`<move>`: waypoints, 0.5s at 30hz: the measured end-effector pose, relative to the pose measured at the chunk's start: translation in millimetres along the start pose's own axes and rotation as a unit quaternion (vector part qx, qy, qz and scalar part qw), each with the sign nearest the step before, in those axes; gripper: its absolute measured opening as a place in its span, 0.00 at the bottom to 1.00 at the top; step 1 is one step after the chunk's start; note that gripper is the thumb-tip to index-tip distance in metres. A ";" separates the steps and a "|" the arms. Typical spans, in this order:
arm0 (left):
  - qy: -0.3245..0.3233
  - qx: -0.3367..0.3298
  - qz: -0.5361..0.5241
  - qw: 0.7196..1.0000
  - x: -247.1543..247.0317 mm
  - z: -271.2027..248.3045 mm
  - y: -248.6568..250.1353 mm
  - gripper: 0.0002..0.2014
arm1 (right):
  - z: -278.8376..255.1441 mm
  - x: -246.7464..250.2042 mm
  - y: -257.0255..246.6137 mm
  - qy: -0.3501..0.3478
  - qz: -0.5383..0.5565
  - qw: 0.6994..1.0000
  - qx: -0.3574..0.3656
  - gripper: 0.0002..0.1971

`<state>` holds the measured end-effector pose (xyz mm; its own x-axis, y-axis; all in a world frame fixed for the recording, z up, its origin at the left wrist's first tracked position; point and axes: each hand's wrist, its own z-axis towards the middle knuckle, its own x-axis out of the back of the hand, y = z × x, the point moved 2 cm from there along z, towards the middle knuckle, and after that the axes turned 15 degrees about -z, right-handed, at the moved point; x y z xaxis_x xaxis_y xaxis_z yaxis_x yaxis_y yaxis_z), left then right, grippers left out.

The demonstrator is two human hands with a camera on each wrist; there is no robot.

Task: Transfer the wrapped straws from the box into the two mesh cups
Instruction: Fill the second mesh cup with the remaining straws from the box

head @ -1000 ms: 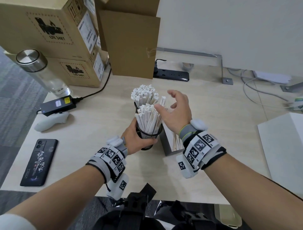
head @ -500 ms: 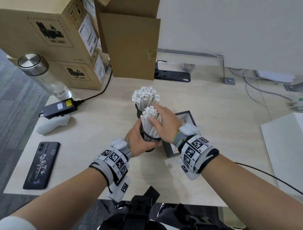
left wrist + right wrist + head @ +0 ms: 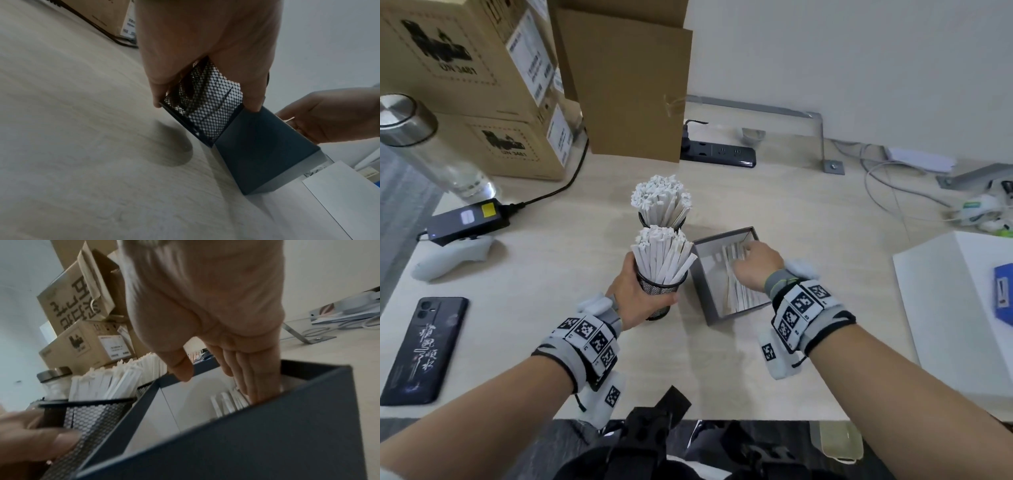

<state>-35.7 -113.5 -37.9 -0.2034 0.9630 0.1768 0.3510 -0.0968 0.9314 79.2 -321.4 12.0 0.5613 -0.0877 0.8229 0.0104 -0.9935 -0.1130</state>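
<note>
My left hand [image 3: 642,293] grips the near black mesh cup [image 3: 661,291], which is packed with white wrapped straws [image 3: 661,253]. In the left wrist view the hand [image 3: 206,105] holds this cup [image 3: 205,118] tilted, its base edge off the table beside the box [image 3: 263,149]. The far mesh cup [image 3: 662,221] stands behind it, also full of straws [image 3: 661,195]. My right hand [image 3: 739,255] reaches into the grey open box [image 3: 702,277]. Its fingers [image 3: 255,386] are straight and touch the straws [image 3: 228,400] lying inside; the thumb stays apart.
Cardboard boxes [image 3: 482,78] stand at the back left with a water bottle [image 3: 421,144]. A power adapter [image 3: 465,219], white controller [image 3: 452,257] and phone [image 3: 421,349] lie to the left. A power strip [image 3: 719,152] and cables [image 3: 893,192] are behind; a white box [image 3: 955,308] sits right.
My right hand left the top of the near cup's straws and moved right, down into the grey box. The left hand kept its grip on the near cup.
</note>
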 end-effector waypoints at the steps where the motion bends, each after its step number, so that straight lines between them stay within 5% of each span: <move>1: -0.003 -0.001 0.001 1.000 -0.7 -0.1 0.1 0.46 | 2.2 -6.6 -2.3 -0.024 -0.018 1.000 -0.007 0.21; 7: -0.012 -0.011 0.017 1.000 0.1 -3.6 -2.9 0.48 | 10.5 -32.4 -6.4 -0.058 -0.128 0.990 -0.030 0.23; 15: -0.009 0.002 -0.001 1.000 0.8 -8.9 -4.7 0.49 | 19.5 -53.0 -3.6 -0.028 -0.062 0.998 -0.006 0.22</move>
<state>-45.7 -114.5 -39.3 -0.1880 0.9675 0.1693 0.3538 -0.0941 0.9306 65.5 -311.8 -42.0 0.6025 0.0390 0.7972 0.0722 -0.9974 -0.0057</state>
